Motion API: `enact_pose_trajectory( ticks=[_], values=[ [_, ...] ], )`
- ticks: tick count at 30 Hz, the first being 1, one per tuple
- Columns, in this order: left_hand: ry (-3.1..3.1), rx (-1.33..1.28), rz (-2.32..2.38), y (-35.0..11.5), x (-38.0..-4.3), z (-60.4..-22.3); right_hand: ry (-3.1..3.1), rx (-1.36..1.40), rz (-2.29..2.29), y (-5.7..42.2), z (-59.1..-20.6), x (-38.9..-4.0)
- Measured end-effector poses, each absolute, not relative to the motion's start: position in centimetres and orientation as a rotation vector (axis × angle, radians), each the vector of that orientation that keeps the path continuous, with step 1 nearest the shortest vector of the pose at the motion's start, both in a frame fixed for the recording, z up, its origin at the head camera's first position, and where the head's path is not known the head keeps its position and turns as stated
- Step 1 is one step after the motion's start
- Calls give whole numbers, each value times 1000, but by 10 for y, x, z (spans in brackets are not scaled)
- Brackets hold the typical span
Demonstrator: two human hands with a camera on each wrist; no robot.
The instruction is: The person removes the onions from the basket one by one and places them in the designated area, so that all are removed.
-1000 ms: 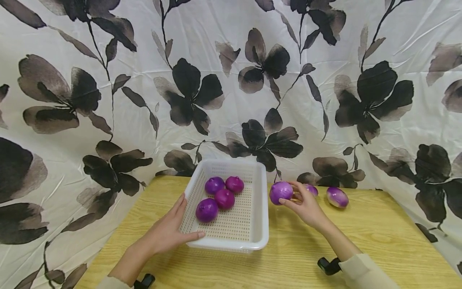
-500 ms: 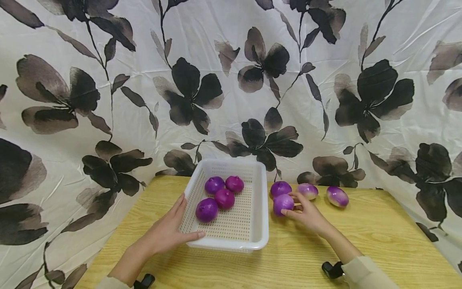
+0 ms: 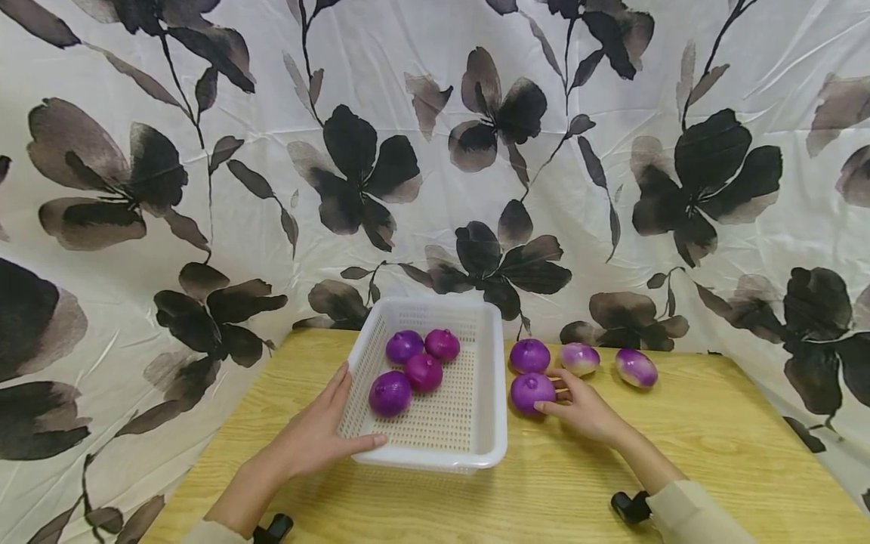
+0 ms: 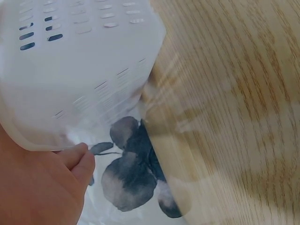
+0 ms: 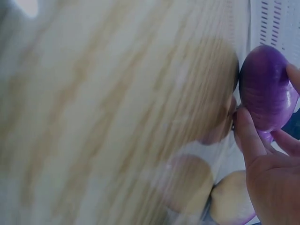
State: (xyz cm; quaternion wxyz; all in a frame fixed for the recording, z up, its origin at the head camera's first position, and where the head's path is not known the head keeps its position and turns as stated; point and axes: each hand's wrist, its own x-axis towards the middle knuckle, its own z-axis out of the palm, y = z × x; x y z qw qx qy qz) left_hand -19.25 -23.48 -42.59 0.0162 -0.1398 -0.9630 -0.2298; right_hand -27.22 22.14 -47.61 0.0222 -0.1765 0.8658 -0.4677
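Both hands are engaged: the left hand [image 3: 316,438] is partly spread, fingers along the outer wall of a white plastic basket [image 3: 435,459] and thumb hooked over its near rim, while the right hand [image 3: 587,412] curls thumb and fingers round the held onion [image 3: 532,393], just beside the basket's right wall. That left grip probably keeps the basket from sliding; the right takes the onion by its flank, leaving its knobbed top uncovered. Whether that onion bears on the table cannot be told. A floral cloth [image 3: 381,60] hangs behind, perhaps to screen off the background. Below it, the wood-grain table [image 3: 720,431] carries the basket, whose raised walls should stop round things rolling away. Inside, toward its left, sit two purple onions [image 3: 390,394] and two magenta onions [image 3: 442,344], gathered close. To the basket's right, another onion [image 3: 529,355] stands behind the held one, and two oval, purple-and-white turnips [image 3: 637,368], as they appear, lie farther right, within the right hand's easy reach. Near the wrists show small black devices [image 3: 630,508]. No brand, label or writing is legible anywhere.
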Motion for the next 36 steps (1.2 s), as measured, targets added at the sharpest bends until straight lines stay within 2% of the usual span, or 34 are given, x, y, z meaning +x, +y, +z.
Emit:
enact_pose_trajectory(
  ticks=[36],
  values=[
    [-2986,-421,-733,-233,-192,-424,2747,-530,-1311,226,-473,-271]
  ],
)
